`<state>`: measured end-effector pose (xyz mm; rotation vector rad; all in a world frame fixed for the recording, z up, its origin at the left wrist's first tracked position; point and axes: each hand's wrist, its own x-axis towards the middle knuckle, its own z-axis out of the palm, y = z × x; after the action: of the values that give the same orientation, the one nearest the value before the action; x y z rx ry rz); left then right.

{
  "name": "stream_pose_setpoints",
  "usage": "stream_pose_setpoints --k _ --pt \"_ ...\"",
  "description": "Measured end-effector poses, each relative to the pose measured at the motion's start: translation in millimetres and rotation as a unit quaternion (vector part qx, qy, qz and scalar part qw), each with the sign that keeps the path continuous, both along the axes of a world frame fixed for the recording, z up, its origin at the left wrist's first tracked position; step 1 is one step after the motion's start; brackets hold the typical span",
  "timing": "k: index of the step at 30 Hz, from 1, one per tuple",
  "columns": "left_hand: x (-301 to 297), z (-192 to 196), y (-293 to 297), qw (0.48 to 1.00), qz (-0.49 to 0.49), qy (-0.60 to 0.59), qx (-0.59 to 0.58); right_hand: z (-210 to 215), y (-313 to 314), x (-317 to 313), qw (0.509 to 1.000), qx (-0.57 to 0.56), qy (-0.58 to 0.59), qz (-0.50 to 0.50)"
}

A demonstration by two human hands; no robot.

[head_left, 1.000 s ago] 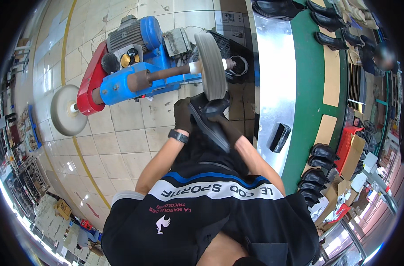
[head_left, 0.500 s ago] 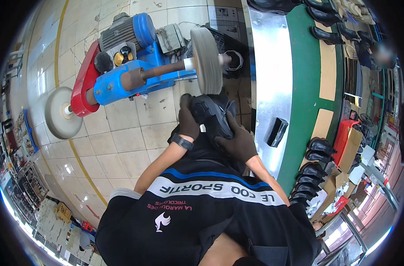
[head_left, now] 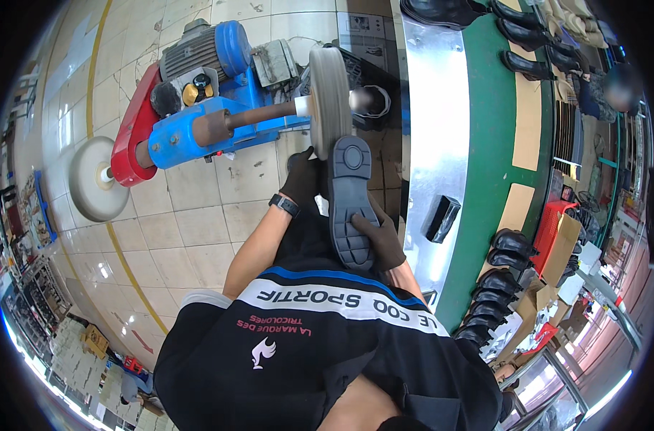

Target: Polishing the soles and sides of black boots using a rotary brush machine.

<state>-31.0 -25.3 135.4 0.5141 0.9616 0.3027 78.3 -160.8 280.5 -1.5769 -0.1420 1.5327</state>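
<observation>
Grips an upturned black shoe (head_left: pixel 350 188) with curled fingers of the right hand (head_left: pixel 383 238). Cannot tell finger spread or hold for the left hand (head_left: pixel 303 179), near the grey wheel (head_left: pixel 329 93).

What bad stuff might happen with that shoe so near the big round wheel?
The gloved left hand is close to the wheel; if that's spinning, the hand might get rubbed or caught. The shoe might also get tugged loose: its heel is by the wheel, while the right hand grips nearer the toe.
</observation>
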Motion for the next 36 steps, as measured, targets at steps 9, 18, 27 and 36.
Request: stream_pose_setpoints --k 9,18,27,36 --pt "-5.5 -12.9 3.3 0.588 -0.372 0.243 0.676 -30.0 -11.9 20.8 0.958 -0.044 0.220 -0.178" --pt "8.9 -12.5 -3.0 0.673 -0.255 0.234 0.654 -23.7 -2.1 44.1 0.992 0.028 -0.111 -0.049" --pt "-45.5 12.3 -9.0 0.909 -0.087 -0.139 0.384 -32.5 -11.3 21.7 0.973 0.059 -0.210 0.070" --pt "-49.3 3.7 42.0 0.887 -0.255 0.013 0.384 -87.1 34.6 16.3 0.985 0.053 0.121 -0.109"
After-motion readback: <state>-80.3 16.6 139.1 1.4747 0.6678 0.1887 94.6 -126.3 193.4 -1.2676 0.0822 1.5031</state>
